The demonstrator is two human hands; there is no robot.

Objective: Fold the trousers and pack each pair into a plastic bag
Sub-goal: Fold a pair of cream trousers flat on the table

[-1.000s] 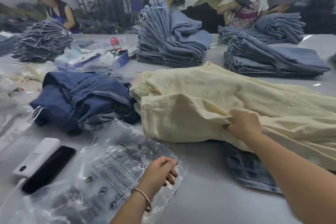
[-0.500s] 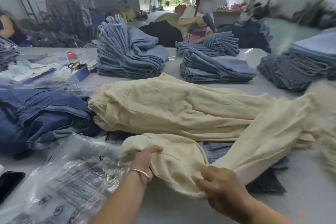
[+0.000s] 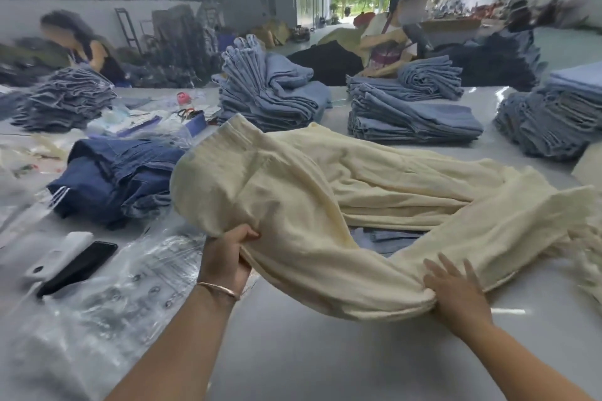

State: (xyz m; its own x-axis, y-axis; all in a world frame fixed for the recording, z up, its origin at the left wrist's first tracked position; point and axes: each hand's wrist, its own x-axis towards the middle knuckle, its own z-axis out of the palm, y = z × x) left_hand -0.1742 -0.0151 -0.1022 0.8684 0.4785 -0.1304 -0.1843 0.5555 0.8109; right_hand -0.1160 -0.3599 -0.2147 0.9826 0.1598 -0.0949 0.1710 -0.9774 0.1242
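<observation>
Since a moment earlier, cream trousers [image 3: 325, 205] had been drawn off the cream heap at 12 o'clock and swung toward 6, waist end lifted at 10, legs trailing to 3. Table [image 3: 325, 361]: grey, stacked denim at 12 and 2. Plastic bags [image 3: 123, 286]: clear, lying at 8 o'clock, none yet filled. Left hand [image 3: 224, 260]: fingers curled under the waist end, gripping it. Right hand [image 3: 456, 296]: fingers straight, pressing the bunched cloth at 5 o'clock. Judged: one pair separated, folding only beginning; bagging still ahead.
</observation>
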